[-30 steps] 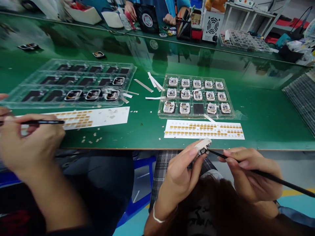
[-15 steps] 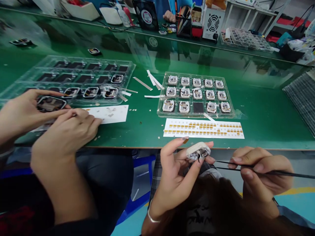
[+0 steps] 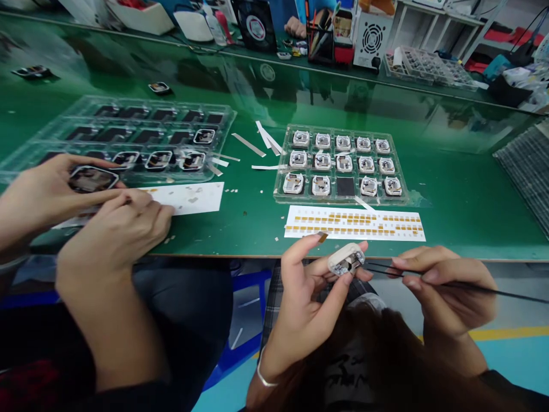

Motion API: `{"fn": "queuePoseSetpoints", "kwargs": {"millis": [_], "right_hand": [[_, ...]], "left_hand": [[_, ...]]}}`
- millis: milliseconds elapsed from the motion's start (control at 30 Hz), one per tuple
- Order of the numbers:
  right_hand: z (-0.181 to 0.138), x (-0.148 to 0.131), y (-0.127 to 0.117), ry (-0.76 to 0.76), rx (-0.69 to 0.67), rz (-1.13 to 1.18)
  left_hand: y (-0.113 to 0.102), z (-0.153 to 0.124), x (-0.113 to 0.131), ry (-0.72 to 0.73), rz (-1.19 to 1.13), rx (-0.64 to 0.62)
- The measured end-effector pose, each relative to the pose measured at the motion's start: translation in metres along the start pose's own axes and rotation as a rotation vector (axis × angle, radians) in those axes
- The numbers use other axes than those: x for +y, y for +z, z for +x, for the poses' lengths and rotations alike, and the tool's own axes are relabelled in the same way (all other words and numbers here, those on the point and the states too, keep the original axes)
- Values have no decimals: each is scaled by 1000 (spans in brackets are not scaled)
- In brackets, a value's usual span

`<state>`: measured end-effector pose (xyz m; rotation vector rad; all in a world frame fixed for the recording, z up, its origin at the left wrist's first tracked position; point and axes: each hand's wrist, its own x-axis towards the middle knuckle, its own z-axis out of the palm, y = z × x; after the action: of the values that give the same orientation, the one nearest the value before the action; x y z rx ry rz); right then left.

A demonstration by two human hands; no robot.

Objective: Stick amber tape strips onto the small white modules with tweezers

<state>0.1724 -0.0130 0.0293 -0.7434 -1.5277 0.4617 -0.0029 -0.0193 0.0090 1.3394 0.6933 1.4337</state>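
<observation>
Between the fingers and thumb of my left hand (image 3: pixel 313 292) is a small white watch case (image 3: pixel 346 259), tilted, with its inner parts showing. A brown tape piece (image 3: pixel 322 236) sticks to my left index fingertip. My right hand (image 3: pixel 450 283) pinches black tweezers (image 3: pixel 454 284), whose tips reach the right side of the case; whether they touch it I cannot tell. Just beyond my hands lies a white sheet (image 3: pixel 355 236) with rows of brown and grey stickers. Behind it stands a clear tray (image 3: pixel 338 200) of similar white cases, one compartment showing only its dark bottom.
On the left, a co-worker's hands (image 3: pixel 111 229) hold a dark watch case (image 3: pixel 92 179) over another white sheet (image 3: pixel 199 199). A larger clear tray (image 3: pixel 229 117) lies behind them. Paper strips (image 3: pixel 249 145) are scattered between the trays. A fan (image 3: pixel 255 27) and pen holder (image 3: pixel 321 40) stand at the back.
My right hand has moved left and slightly up, bringing the tweezers to the watch case. The tweezer tips are closer together. My left hand has turned the case slightly.
</observation>
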Motion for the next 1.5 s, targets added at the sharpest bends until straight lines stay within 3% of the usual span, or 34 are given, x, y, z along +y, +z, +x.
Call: {"fn": "queuePoseSetpoints", "kwargs": {"millis": [333,700,800,933,1167,1500], "right_hand": [[3,5,-2,50,-90,201],[7,38,4,276,-159,712],[10,41,7,254,-200,765],[16,41,7,118,-279,747],[18,37,2,61,-326,683],[11,40,-6,167,-195,659]], "left_hand": [[1,0,4,-42,-15,6],[-4,-1,15,-253,-385,-133],[-3,-3,17,-287,-426,-146],[-3,-4,15,-245,-413,-132],[0,-5,11,-219,-330,-73],[1,-1,6,-105,-182,6]]}}
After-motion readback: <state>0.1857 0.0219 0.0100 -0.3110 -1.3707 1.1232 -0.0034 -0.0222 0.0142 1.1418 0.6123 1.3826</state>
